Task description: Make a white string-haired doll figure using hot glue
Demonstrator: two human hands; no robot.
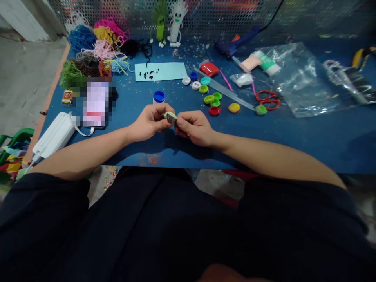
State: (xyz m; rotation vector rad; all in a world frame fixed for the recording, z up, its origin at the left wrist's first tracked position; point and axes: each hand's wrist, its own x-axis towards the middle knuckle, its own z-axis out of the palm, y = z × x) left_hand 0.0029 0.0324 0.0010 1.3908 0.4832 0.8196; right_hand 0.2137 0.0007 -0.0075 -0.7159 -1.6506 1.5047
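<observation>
Above the near middle of the blue table, both hands meet at the fingertips. My left hand is closed in a pinch on a small pale green piece, whose kind I cannot make out. A flat dark grey piece, possibly metal, lies against its near side. The fingers of my right hand are pinched at the right end of that flat piece. Just behind my left hand stands a small pot with a blue lid. Farther back, a light blue card carries several tiny dark beads.
Coloured yarn bundles, a phone and a white power bank lie left. Small paint lids, red scissors, a blue glue gun and a plastic bag lie right. Two yarn-haired figures stand behind.
</observation>
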